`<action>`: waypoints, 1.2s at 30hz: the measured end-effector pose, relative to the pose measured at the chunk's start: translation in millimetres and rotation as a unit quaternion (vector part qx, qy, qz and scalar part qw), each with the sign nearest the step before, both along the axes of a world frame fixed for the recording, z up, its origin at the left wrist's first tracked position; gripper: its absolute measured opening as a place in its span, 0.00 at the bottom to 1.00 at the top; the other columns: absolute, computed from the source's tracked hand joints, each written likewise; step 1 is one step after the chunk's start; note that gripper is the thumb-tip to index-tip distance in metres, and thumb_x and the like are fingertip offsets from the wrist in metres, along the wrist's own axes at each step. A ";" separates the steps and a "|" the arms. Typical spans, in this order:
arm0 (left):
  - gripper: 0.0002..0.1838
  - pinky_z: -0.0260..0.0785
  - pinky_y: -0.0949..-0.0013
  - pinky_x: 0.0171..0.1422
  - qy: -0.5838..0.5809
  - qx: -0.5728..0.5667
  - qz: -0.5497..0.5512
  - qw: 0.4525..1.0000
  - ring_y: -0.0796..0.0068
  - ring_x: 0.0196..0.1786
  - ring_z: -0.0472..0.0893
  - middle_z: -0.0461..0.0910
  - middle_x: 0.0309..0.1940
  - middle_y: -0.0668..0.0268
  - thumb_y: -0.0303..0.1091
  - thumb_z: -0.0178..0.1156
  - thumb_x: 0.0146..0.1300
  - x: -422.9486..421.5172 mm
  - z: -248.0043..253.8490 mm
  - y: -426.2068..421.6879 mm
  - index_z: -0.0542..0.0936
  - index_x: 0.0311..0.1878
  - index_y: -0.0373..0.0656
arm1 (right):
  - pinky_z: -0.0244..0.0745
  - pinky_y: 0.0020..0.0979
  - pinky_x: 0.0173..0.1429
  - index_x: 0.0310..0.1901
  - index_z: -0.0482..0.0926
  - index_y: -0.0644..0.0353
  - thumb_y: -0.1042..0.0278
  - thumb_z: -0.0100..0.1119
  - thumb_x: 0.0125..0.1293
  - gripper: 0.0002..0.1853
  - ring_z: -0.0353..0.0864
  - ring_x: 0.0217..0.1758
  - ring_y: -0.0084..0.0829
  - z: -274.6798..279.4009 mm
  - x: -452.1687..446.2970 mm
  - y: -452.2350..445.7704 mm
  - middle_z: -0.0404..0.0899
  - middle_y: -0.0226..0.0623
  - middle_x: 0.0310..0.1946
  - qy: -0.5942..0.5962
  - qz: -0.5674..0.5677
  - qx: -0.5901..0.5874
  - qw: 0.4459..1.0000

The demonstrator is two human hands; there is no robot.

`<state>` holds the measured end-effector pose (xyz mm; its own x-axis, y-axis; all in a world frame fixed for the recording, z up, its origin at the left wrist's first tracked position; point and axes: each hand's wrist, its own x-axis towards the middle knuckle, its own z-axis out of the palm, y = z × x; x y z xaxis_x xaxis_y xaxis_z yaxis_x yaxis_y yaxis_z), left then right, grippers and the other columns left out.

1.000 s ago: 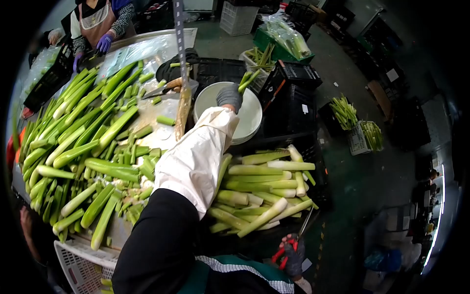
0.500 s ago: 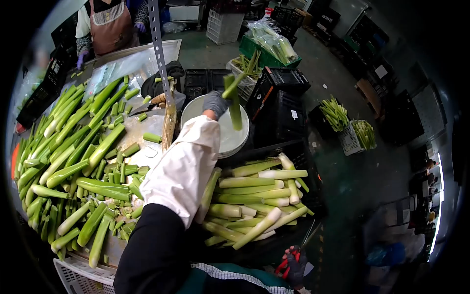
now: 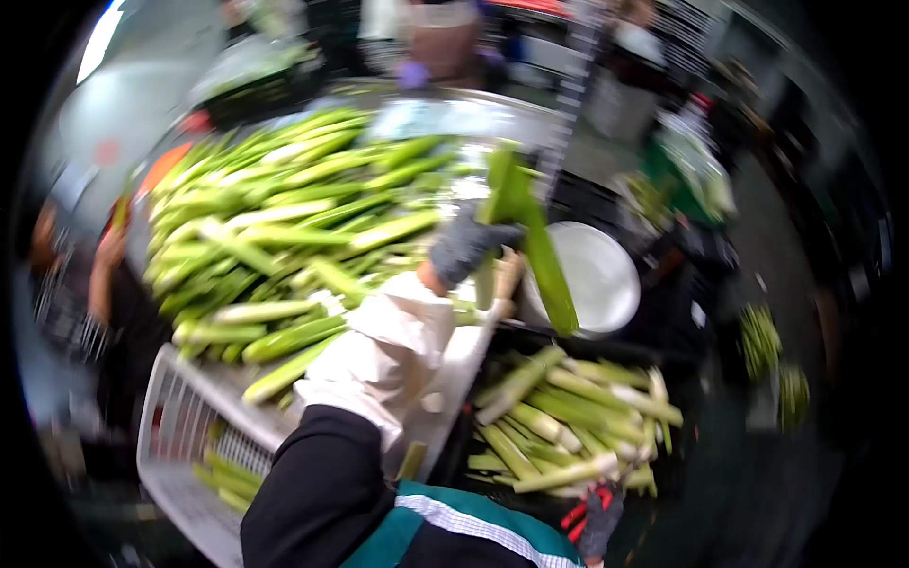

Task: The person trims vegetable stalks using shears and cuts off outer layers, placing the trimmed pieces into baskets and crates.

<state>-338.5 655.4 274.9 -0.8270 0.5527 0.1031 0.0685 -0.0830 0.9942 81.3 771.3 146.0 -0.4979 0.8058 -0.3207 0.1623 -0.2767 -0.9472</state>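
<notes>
My left hand (image 3: pixel 462 244), in a grey glove and white sleeve cover, is closed round a folded green leek leaf (image 3: pixel 544 270). It is over the right edge of the leek pile (image 3: pixel 303 213), left of a white bucket (image 3: pixel 601 279). The leaf's long end hangs down by the bucket's near left side. Low at the right, my gloved right hand (image 3: pixel 601 528) grips red-handled scissors (image 3: pixel 576 516); their blades are not clear now. Beside that hand, a black crate holds trimmed leek stalks (image 3: pixel 568 417). Motion blurs the view.
A white plastic basket (image 3: pixel 180 417) with stalks stands at the table's near left corner. A perforated metal post (image 3: pixel 568 104) rises behind the bucket. One person (image 3: pixel 445 43) stands across the table, another person (image 3: pixel 104 270) at the left. More crates line the right.
My view has swung to the left. My left hand has moved from over the bucket to the table side, still holding leek leaf. My right hand still has the scissors.
</notes>
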 end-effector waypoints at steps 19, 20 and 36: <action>0.11 0.72 0.61 0.34 0.347 -0.807 0.275 0.391 0.64 0.35 0.79 0.78 0.34 0.60 0.29 0.46 0.52 -167.3 -2.5 -380.3 0.79 0.34 0.47 | 0.67 0.20 0.30 0.43 0.66 0.62 0.73 0.53 0.55 0.14 0.70 0.29 0.21 8.6 -63.4 -17.6 0.70 0.33 0.33 -0.045 0.233 0.015 0.971; 0.11 0.71 0.59 0.37 0.281 -0.822 0.258 0.422 0.62 0.38 0.78 0.77 0.36 0.59 0.31 0.46 0.53 -168.7 -6.4 -392.4 0.79 0.35 0.47 | 0.67 0.20 0.30 0.43 0.66 0.62 0.73 0.53 0.55 0.14 0.70 0.29 0.21 11.2 -63.1 -18.4 0.70 0.33 0.33 -0.061 0.247 0.014 0.967; 0.13 0.70 0.76 0.24 -0.169 -0.600 0.386 0.680 0.75 0.16 0.76 0.78 0.27 0.56 0.39 0.58 0.54 212.2 10.2 -566.3 0.77 0.38 0.40 | 0.67 0.24 0.45 0.51 0.63 0.63 0.82 0.47 0.52 0.22 0.69 0.40 0.25 36.3 -190.3 -80.5 0.68 0.37 0.42 -0.021 0.564 0.257 0.785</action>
<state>-126.4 89.1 285.1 -0.7828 -0.5415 -0.3068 -0.6183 0.7327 0.2843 -109.0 690.8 182.3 -0.9850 -0.1112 -0.1322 0.0630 0.4813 -0.8743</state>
